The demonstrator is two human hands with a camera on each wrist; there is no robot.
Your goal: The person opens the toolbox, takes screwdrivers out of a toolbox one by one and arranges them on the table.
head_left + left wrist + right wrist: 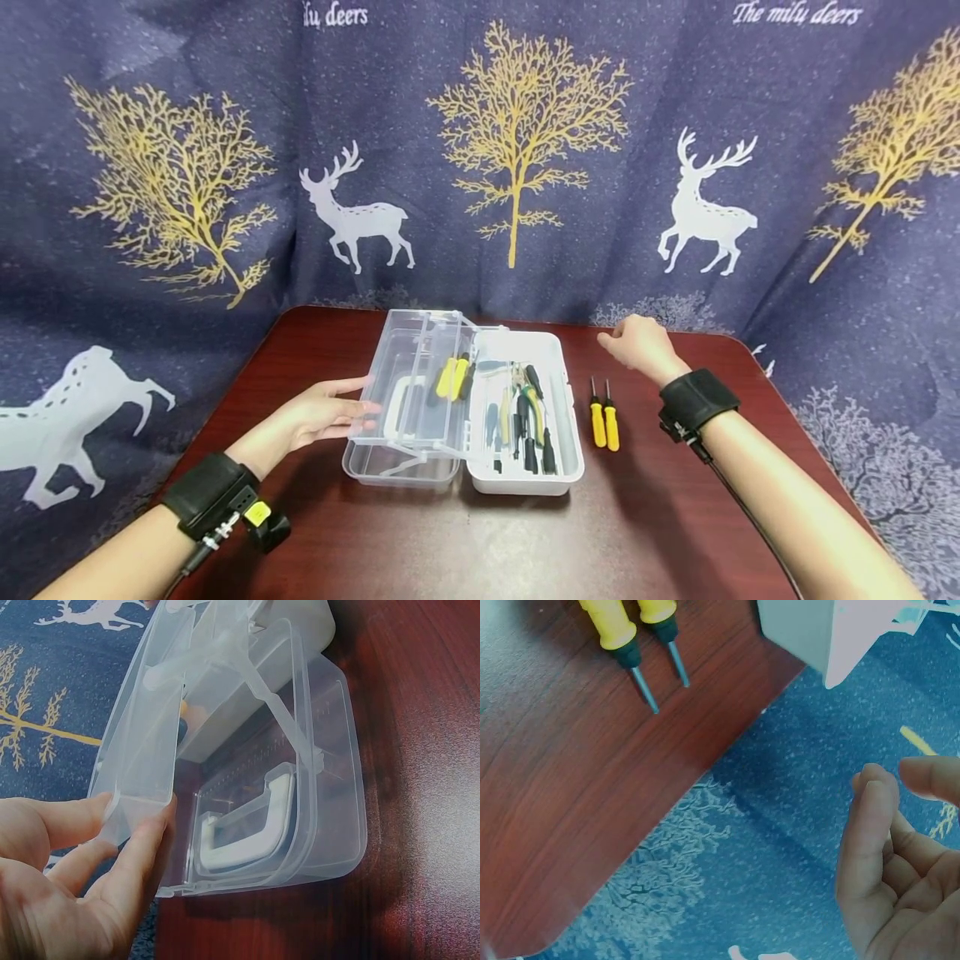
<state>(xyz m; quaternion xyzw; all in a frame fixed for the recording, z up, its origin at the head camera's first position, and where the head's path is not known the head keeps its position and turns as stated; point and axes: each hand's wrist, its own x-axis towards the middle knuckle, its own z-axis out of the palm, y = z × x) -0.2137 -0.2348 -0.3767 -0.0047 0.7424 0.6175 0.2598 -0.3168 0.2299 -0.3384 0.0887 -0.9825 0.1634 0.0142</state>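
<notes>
In the head view a toolbox stands unfolded, with a white base (576, 454) on the right and a clear lid (401, 477) on the left. Between my left thumb and fingers I grip the edge of its raised clear tray (382, 354); the left hand (326, 414) shows close up in the left wrist view. Yellow-handled screwdrivers (453, 379) lie in the tray's right part. Pliers (534, 404) and several dark-handled tools fill the base. My right hand (641, 343), loosely curled and holding nothing, hovers beyond two yellow-handled screwdrivers (604, 423) on the table.
The dark red table (517, 542) carries the toolbox near its middle. Behind it hangs a blue curtain (465, 283) with deer and trees. A white carrying handle (255, 836) is on the clear lid. Cables trail from both wristbands.
</notes>
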